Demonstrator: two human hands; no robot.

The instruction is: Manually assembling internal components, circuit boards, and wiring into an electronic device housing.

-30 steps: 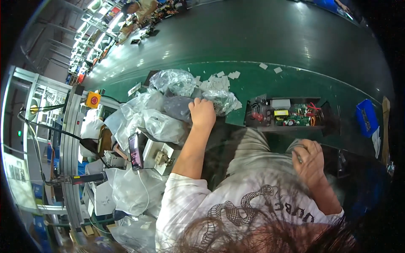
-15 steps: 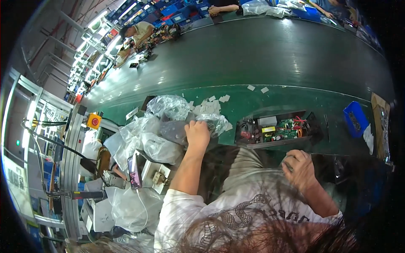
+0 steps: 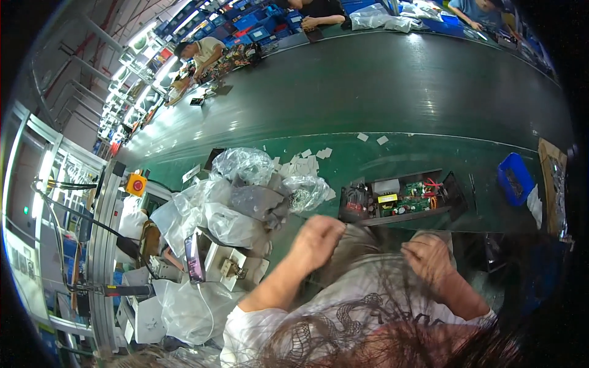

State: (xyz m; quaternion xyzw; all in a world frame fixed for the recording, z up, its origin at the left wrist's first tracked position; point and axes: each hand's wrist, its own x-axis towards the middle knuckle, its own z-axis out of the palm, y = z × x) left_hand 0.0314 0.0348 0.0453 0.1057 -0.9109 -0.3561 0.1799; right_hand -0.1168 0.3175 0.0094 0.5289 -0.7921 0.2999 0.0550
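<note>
Black open case (image 3: 410,215) with a green circuit board (image 3: 416,190) lies beyond the right hand (image 3: 427,257); left hand (image 3: 318,243) is near its left end. Both curl inward; I cannot tell whether they hold anything.

Electronics workshop: circuit board (image 3: 413,190), bins (image 3: 247,22)

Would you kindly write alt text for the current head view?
A person's left hand and right hand are over the lap, before an open dark case with a green circuit board; clear plastic bags and white slips lie left, a blue tray right.
</note>
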